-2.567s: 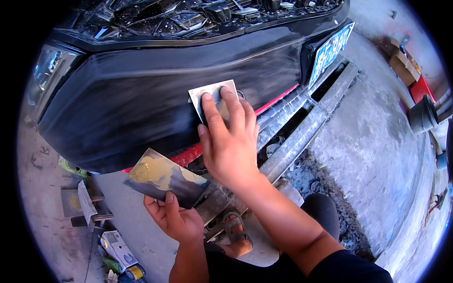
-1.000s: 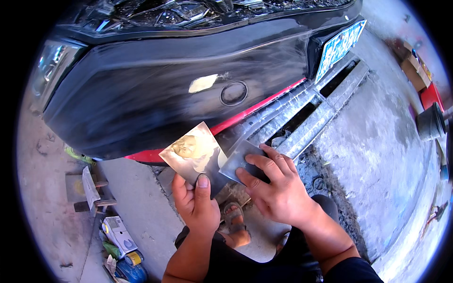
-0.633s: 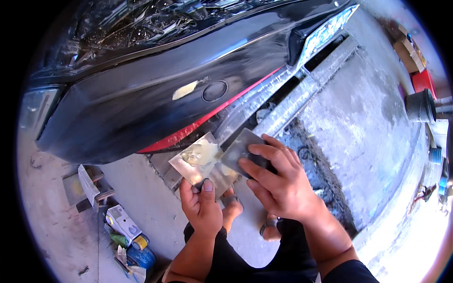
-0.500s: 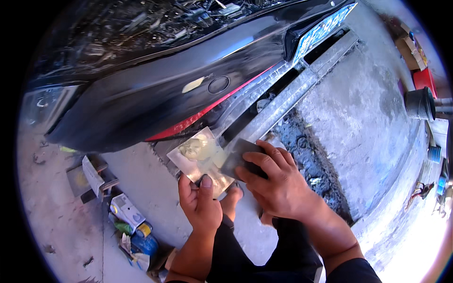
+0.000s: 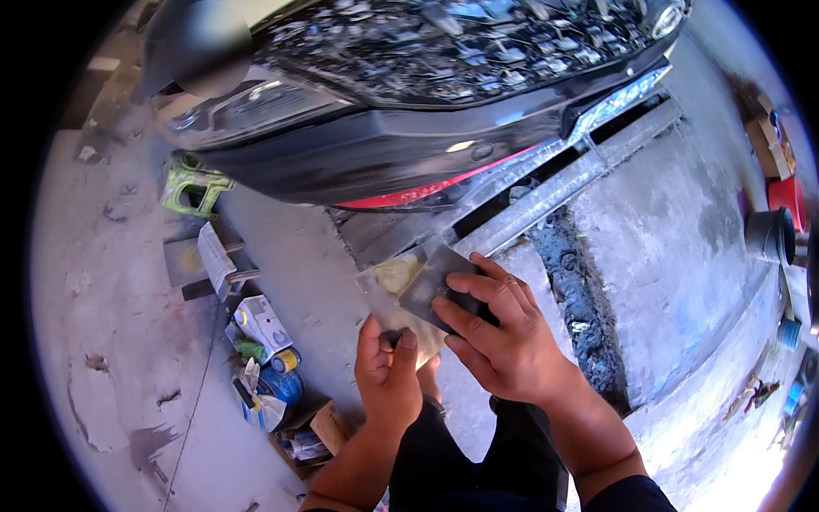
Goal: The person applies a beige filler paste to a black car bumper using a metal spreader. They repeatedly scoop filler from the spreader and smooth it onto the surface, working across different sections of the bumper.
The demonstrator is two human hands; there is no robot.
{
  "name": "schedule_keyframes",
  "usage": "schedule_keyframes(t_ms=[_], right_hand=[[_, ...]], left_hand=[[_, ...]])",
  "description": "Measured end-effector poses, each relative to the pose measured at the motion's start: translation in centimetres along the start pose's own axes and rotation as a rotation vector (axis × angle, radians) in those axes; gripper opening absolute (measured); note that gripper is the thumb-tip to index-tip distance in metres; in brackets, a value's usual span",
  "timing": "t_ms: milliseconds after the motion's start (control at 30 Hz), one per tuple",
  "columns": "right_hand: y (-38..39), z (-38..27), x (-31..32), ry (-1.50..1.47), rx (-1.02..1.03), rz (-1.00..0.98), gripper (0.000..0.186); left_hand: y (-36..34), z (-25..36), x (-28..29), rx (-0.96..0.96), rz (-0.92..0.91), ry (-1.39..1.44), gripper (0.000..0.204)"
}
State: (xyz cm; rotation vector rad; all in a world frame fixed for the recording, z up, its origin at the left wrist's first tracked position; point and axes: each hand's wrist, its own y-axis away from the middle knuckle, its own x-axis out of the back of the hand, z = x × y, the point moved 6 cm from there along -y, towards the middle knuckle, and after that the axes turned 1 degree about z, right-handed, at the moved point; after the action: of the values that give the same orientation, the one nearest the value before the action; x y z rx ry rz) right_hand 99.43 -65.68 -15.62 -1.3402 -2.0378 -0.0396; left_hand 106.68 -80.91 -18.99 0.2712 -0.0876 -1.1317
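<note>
My left hand [image 5: 391, 369] pinches the lower edge of a thin, pale square plate [image 5: 377, 305], its thumb on top. A lump of yellowish putty [image 5: 397, 275] sits on the plate's far part. In my right hand [image 5: 512, 341] is a dark flat spreader [image 5: 431, 293], the fingers spread across its face. The spreader overlaps the plate's right side and hides part of it; whether its edge presses on the plate I cannot tell. Beyond both hands is a black car bumper [image 5: 384, 162] with a small pale yellow patch [image 5: 459, 146] beside a round outline.
A metal-edged floor channel [image 5: 533, 200] runs under the car's front, with a dark rubble trench [image 5: 570, 290] beside it. Left on the floor stand a green stool [image 5: 196, 186], a white box [image 5: 264, 324] and a blue can [image 5: 286, 386]. A black bucket [image 5: 768, 235] stands far right.
The view has shifted back, so more of the car and floor shows. The spreader has come further over the plate, now beside the putty lump. Both hands keep their holds.
</note>
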Motion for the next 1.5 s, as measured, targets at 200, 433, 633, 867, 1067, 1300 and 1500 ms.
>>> schedule_keyframes(t_ms=[200,433,633,867,1067,1300,1500], right_hand=[[-0.8,-4.8,-5.9,-0.052,0.035,-0.162,0.043],[-1.1,-7.9,-17.1,-1.243,-0.505,-0.241,0.038],[-4.3,-16.9,-27.2,-1.74,-0.618,-0.251,0.049],[-7.2,-22.3,-35.0,-1.593,-0.728,-0.241,0.052],[-8.7,-19.8,-36.9,-1.518,-0.782,-0.12,0.059],[-9.3,-11.9,-36.7,-1.531,-0.878,0.099,0.059],[-8.0,-7.5,-36.5,-1.629,-0.878,0.445,0.043]], left_hand=[[2.0,1.1,8.4,0.04,0.142,-0.295,0.049],[2.2,5.4,25.2,-0.252,0.386,-0.18,0.047],[5.2,5.7,43.9,-0.106,0.399,0.022,0.05],[7.2,8.6,58.5,-0.066,0.5,0.133,0.049],[1.1,8.6,58.4,-0.018,0.421,0.174,0.045],[-11.9,8.1,50.0,0.147,0.073,0.05,0.04],[-19.2,8.0,41.7,0.264,-0.222,-0.116,0.039]])
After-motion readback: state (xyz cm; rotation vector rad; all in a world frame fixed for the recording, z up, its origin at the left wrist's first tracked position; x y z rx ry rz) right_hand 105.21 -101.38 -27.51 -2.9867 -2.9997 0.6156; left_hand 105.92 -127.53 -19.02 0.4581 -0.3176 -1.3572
